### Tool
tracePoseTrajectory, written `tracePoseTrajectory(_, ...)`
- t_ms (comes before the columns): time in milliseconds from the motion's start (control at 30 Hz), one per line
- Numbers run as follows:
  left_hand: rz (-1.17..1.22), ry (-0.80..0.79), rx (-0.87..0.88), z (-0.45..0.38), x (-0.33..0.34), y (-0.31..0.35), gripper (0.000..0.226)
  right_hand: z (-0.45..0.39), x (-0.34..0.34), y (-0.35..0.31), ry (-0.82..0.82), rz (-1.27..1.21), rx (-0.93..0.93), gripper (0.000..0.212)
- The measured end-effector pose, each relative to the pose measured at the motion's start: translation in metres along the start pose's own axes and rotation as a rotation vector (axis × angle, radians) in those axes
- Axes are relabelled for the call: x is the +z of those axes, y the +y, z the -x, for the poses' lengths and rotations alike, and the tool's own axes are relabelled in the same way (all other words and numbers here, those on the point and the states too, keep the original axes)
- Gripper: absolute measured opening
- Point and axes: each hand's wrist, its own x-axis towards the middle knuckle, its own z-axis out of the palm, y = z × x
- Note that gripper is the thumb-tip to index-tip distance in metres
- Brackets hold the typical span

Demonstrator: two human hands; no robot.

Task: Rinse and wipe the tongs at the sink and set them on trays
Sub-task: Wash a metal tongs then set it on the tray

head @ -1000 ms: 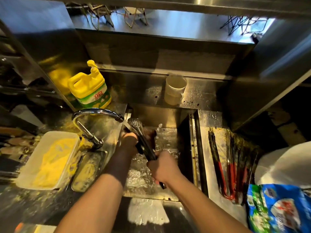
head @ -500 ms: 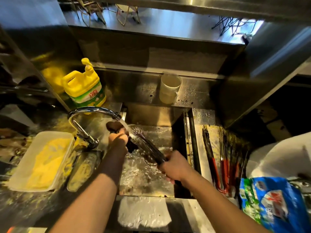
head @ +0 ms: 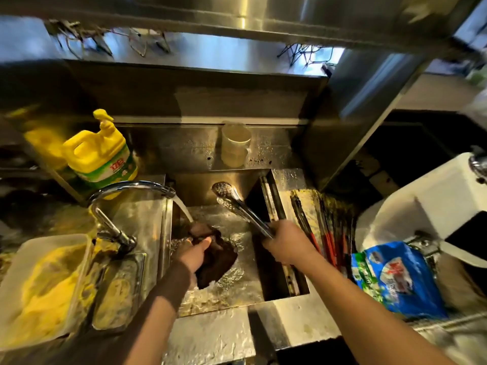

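The tongs (head: 238,206), which half a second ago lay under the faucet's (head: 126,196) stream, now point up over the sink (head: 232,293), well right of the water, the right hand's (head: 286,246) fingers curled round their handle. The left hand (head: 195,255) has let go of them and grips a dark cloth (head: 218,262) under the stream. More tongs (head: 326,233) lie on the counter right of the sink.

Steel tongs (head: 238,206) (wet) angled above sink (head: 224,306).
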Motion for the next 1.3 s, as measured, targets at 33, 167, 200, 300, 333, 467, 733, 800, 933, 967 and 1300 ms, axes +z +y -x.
tracePoseTrajectory(33, 0.018, -0.061, -0.002, 0.006, 0.004, 0.003, 0.017, 0.006, -0.004, 0.000, -0.051, -0.187, 0.021, 0.012)
tracePoseTrajectory(167, 0.011, -0.179, 0.087, 0.030, 0.028, 0.015, 0.014, 0.030, -0.022, 0.008, -0.107, -0.546, 0.022, 0.017)
tracePoseTrajectory(200, 0.007, -0.200, 0.115, 0.038, 0.037, 0.018, 0.013, 0.035, -0.027, 0.013, -0.098, -0.576, 0.019, 0.016)
tracePoseTrajectory(300, -0.031, -0.240, 0.172, 0.060, 0.073, 0.019, 0.011, 0.050, -0.042, 0.038, -0.014, -0.540, -0.028, 0.017)
tracePoseTrajectory(333, -0.056, -0.262, 0.195, 0.069, 0.092, 0.017, 0.011, 0.057, -0.051, 0.053, 0.031, -0.517, -0.045, 0.017)
tracePoseTrajectory(467, -0.126, -0.383, 0.198, 0.100, 0.161, -0.002, 0.010, 0.091, -0.079, 0.116, 0.156, -0.390, -0.121, 0.009)
tracePoseTrajectory(733, -0.330, -0.665, 0.229, 0.192, 0.314, -0.092, 0.013, 0.208, -0.139, 0.269, 0.321, -0.471, -0.104, 0.018)
tracePoseTrajectory(800, -0.361, -0.761, 0.246, 0.218, 0.350, -0.115, 0.017, 0.239, -0.152, 0.303, 0.358, -0.527, -0.052, 0.008)
tracePoseTrajectory(933, -0.412, -0.925, 0.167, 0.274, 0.419, -0.164, 0.021, 0.306, -0.177, 0.361, 0.507, -0.653, 0.001, 0.011)
tracePoseTrajectory(967, -0.415, -0.934, 0.149, 0.285, 0.432, -0.173, 0.021, 0.319, -0.182, 0.369, 0.559, -0.661, 0.017, 0.014)
tracePoseTrajectory(1300, -0.532, -1.180, 0.123, 0.412, 0.554, -0.263, 0.014, 0.436, -0.233, 0.461, 1.012, -1.262, 0.235, 0.020)
